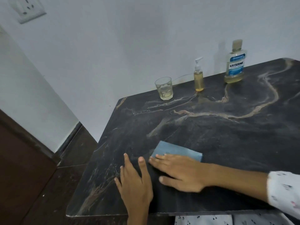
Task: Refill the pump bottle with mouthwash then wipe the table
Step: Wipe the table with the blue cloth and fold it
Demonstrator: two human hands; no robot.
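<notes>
- The right hand (178, 172) lies flat with its fingers straight and close together, the fingertips pressing on the near edge of a folded blue cloth (177, 151); the thumb is spread away toward the near side.
- The cloth sits on the near-left part of the dark marbled table (227, 135). It is an oblong, and its long axis runs left to right, tilting slightly nearer at the right end.
- The left hand (134, 184) rests palm down on the table just left of the right hand, fingers straight and a little spread, pointing to the far side. It holds nothing and does not touch the cloth.
- At the far edge, near the wall, the pump bottle (198, 78) stands upright with yellowish liquid nearly up to its neck; its nozzle points right.
- Right of it, well apart, the mouthwash bottle (234, 62) stands upright, cap on, with only a little liquid at the bottom, its label facing the near side.
- Left of the pump bottle stands a glass (164, 88) holding a shallow layer of pale liquid.
- A wall socket (26, 9) shows at the far left, high up.
</notes>
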